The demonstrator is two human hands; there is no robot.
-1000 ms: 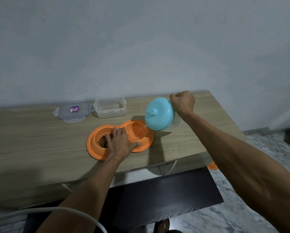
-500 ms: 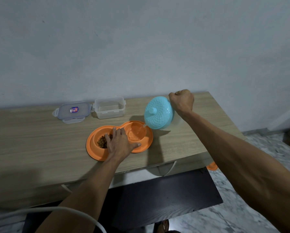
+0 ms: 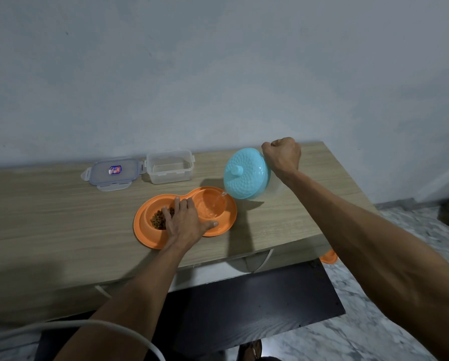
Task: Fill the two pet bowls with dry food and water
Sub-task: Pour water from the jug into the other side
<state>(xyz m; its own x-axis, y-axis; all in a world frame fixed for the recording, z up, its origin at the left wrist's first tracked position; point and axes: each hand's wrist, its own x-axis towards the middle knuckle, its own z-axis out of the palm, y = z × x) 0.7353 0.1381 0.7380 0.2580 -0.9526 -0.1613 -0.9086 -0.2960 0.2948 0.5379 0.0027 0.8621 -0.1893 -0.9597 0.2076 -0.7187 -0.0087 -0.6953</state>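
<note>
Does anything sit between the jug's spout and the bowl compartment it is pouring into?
Nothing visible does. The jug, tilted by the right hand, pours straight into the water compartment. The left hand rests on the double bowl's middle and kibble side, clear of the stream.

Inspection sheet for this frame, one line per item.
Surface: wooden table, set against the wall.
Job's things: orange double bowl; kibble in left well; tilted jug pours water into right well.
Clutter: empty clear container, its lid beside it.
Grippers: left hand flat on bowl; right hand grips jug.
Cables: white cable, bottom of view.
Surroundings: grey wall, marbled floor.
</note>
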